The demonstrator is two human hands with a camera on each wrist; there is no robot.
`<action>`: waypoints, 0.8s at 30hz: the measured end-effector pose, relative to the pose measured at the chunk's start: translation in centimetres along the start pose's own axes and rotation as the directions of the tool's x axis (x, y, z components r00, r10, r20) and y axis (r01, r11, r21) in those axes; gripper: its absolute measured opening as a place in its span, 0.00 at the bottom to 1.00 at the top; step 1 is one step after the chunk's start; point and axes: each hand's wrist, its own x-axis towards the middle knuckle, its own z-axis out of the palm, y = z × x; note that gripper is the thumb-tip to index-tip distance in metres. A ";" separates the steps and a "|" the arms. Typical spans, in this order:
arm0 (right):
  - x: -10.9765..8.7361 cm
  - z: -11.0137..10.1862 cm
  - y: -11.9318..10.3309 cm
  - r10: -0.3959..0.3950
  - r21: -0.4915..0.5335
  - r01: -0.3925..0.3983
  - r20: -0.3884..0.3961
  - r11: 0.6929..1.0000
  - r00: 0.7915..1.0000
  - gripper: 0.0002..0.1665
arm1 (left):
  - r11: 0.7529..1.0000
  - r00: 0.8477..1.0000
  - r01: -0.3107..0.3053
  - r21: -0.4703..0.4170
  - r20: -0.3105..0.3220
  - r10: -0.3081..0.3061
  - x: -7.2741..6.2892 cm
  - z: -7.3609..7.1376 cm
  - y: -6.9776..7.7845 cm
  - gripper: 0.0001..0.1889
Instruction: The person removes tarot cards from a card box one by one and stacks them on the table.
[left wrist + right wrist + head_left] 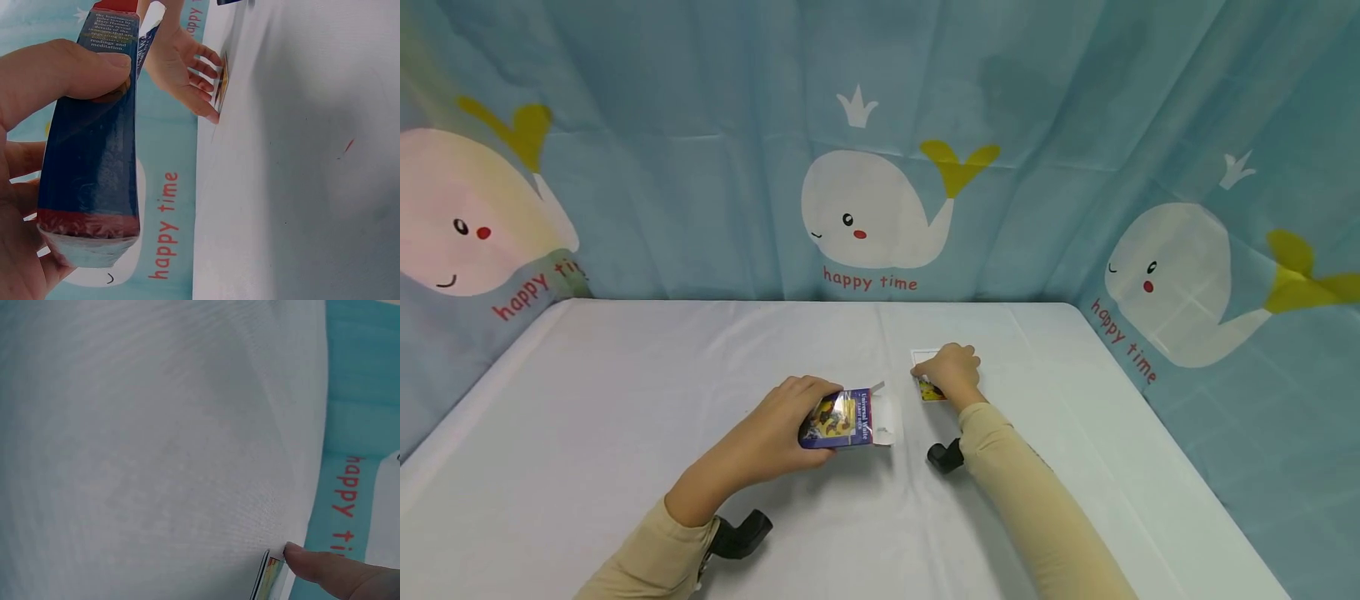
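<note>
Universal Waite tarot deck box [838,417] sits between the thumb and fingers of the left hand [782,425], held above the table. Left thumb presses the narrow blue side, the other fingers wrap the opposite side; grip is clamped. Box's open end, with white flaps [883,418] folded out, points away from the left palm, toward the right hand [955,371]. White-bordered picture card [931,392] lies at the right fingertips, partly covered by that hand; single card or stack, cannot tell. Right fingers are apart, tips touching the card's edges; whether they pinch it, cannot tell. Behind each hand: a beige sleeve [1037,500] and a black angled mount [741,535] at the wrist. Below the fingers: white tablecloth [865,517], lightly creased. Beyond the fingertips: blue curtain [715,208] printed with white whales [872,208], yellow tails and red "happy time" lettering.
</note>
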 end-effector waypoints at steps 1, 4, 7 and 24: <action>0.0 0.0 0.0 0.004 0.003 -0.004 -0.002 1.000 1.000 0.45 | 1.000 1.000 0.000 0.001 0.000 0.000 0.0 0.0 0.0 0.37; 0.0 0.0 -0.1 0.008 0.011 -0.008 0.003 1.000 1.000 0.45 | 1.000 1.000 -0.003 0.001 -0.002 0.004 0.0 -0.1 0.0 0.38; 0.0 -0.2 0.1 -0.005 0.029 0.005 0.005 1.000 1.000 0.47 | 1.000 1.000 -0.007 0.001 -0.005 0.007 0.0 -0.2 0.1 0.38; -5.7 -3.5 2.8 -0.276 0.447 0.251 -0.010 0.859 0.961 0.29 | 1.000 0.999 -0.022 -0.007 -0.025 0.022 -0.1 -0.2 -0.2 0.36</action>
